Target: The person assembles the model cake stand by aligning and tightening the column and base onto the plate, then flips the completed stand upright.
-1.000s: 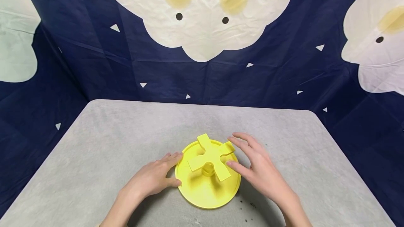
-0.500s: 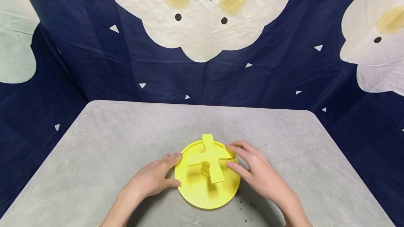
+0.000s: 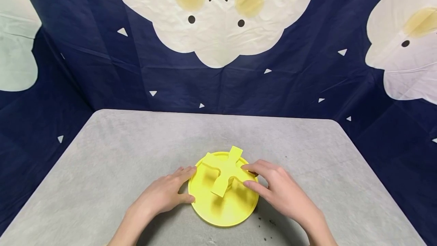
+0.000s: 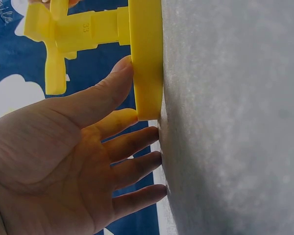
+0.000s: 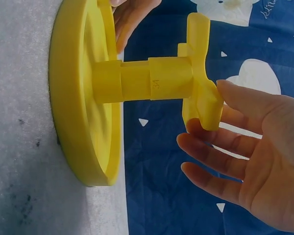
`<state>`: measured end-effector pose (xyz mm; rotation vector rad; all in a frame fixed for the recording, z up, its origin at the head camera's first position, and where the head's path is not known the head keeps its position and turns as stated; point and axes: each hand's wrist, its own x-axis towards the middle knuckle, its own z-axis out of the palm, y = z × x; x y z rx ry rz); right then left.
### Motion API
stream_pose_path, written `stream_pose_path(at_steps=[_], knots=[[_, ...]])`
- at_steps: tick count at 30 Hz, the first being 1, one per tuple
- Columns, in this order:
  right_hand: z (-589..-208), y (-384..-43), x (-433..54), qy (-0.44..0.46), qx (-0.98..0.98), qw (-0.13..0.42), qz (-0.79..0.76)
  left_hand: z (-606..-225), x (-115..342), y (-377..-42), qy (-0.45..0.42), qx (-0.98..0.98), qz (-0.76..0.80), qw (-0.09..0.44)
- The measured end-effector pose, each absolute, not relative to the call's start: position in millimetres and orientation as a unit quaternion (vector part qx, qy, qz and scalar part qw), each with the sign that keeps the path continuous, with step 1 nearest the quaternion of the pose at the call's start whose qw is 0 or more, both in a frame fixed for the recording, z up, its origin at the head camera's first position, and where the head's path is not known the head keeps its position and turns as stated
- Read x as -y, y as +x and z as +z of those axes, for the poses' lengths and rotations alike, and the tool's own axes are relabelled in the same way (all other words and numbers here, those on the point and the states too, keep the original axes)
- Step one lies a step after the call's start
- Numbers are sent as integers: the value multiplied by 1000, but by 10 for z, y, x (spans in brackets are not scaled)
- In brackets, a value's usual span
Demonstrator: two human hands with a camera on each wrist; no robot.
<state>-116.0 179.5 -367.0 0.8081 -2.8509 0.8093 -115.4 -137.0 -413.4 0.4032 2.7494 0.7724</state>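
Observation:
A round yellow plastic base (image 3: 223, 212) with a raised rim lies on the grey table. From its middle rises a yellow stem (image 5: 137, 81) in stepped sections, marked with small digits. On top of that sits a yellow cross-shaped handle (image 3: 228, 170) with blunt arms. My left hand (image 3: 167, 189) rests at the left side of the base, its thumb and index fingertip touching the rim, the other fingertips down at the table. With thumb and forefinger, my right hand (image 3: 278, 183) pinches one arm of the cross on the right; its other fingers extend loosely below in the right wrist view.
The grey table (image 3: 136, 139) extends around the base on every side. Small dark specks (image 3: 272, 222) lie on it at the front right. A navy cloth (image 3: 102, 67) printed with white clouds and triangles hangs behind and at both sides.
The cross has turned, its arms now at a different angle over the base. My right hand has moved slightly nearer and lower, closing onto an arm. My left hand has stayed at the rim.

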Motion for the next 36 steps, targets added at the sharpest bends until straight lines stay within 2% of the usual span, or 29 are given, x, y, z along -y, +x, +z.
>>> stream_pose_path(at_steps=[9,23,29,36], knots=[[-3632,-1132,-1783,260,926,15,274,-4142,1366,-1148,138,-946,262,131],[-3649,-1100,-1742,270,934,52,228,-4146,1350,-1150,133,-946,259,143],[-3626,-1200,-1698,315,918,77,228,-4136,1332,-1170,135,-946,255,146],[-3513,-1393,-1560,370,904,15,212,-4121,1344,-1176,138,-948,251,140]])
